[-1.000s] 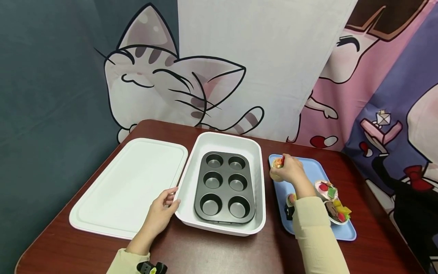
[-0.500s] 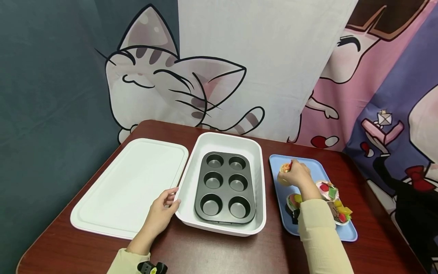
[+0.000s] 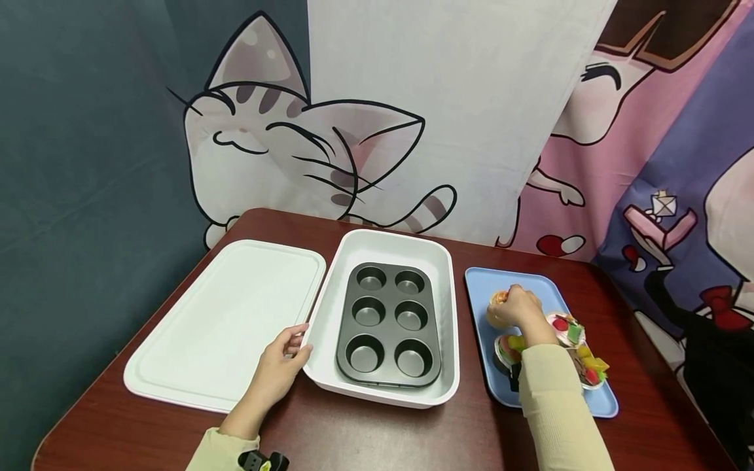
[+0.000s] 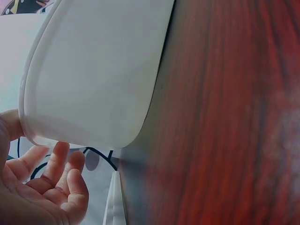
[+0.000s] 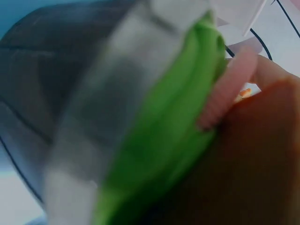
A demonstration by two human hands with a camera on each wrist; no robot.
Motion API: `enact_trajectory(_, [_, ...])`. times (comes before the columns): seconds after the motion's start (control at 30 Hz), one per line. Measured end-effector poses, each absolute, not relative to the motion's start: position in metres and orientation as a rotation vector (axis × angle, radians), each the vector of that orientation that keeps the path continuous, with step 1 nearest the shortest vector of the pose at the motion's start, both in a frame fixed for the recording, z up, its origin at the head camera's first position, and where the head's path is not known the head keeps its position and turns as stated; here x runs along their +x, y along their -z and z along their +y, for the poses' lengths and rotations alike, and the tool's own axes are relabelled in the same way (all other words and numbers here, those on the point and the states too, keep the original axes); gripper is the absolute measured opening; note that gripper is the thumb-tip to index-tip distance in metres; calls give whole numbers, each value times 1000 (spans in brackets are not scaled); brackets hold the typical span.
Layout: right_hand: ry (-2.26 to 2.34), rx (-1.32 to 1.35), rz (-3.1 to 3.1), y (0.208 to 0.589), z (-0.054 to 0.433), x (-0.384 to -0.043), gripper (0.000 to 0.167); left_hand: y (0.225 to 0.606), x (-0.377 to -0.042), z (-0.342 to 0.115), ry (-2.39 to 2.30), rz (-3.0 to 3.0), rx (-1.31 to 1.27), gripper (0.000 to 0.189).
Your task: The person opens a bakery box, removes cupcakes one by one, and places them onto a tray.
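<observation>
My left hand (image 3: 279, 366) holds the near left corner of a white plastic tub (image 3: 450, 366), thumb and fingers at its rim. In the left wrist view the fingertips (image 4: 60, 149) curl in under the tub's edge. A dark six-cup muffin pan (image 3: 387, 327) lies inside the tub, its cups bare. Over the blue tray (image 3: 485, 278), my right hand (image 3: 521, 311) pinches a toy cupcake (image 3: 497, 315) with an orange topping. The right wrist view is blurred; a green piece (image 5: 173, 112) on another item fills its middle.
More decorated toy cupcakes rest on the blue tray: one with a red and green topping (image 3: 568, 328), a fruit-topped one (image 3: 591, 366) and another (image 3: 509, 350) by my right wrist. A flat white grooved board (image 3: 230, 320) lies left of the tub. A printed curtain (image 3: 383, 59) hangs behind.
My right hand has moved right and nearer to me over the blue tray, carrying the orange-topped cupcake. The left hand stays at the tub's corner.
</observation>
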State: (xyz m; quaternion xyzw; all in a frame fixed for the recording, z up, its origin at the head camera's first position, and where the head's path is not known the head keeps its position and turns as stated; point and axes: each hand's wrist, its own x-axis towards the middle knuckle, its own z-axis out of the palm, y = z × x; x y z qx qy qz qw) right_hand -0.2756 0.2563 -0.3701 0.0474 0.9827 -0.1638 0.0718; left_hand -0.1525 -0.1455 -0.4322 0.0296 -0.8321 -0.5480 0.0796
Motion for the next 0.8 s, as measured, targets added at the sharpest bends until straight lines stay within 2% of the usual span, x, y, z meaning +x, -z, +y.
enact_trajectory(0.37, [511, 240, 2853, 376, 260, -270, 59, 432, -152, -145, 1639, -2503, 103, 36])
enact_trajectory(0.6, [552, 270, 2918, 369, 255, -271, 100, 432, -153, -145, 1639, -2503, 103, 36])
enact_trajectory(0.8, [567, 236, 2967, 352, 246, -271, 102, 432, -152, -145, 1639, -2495, 116, 36])
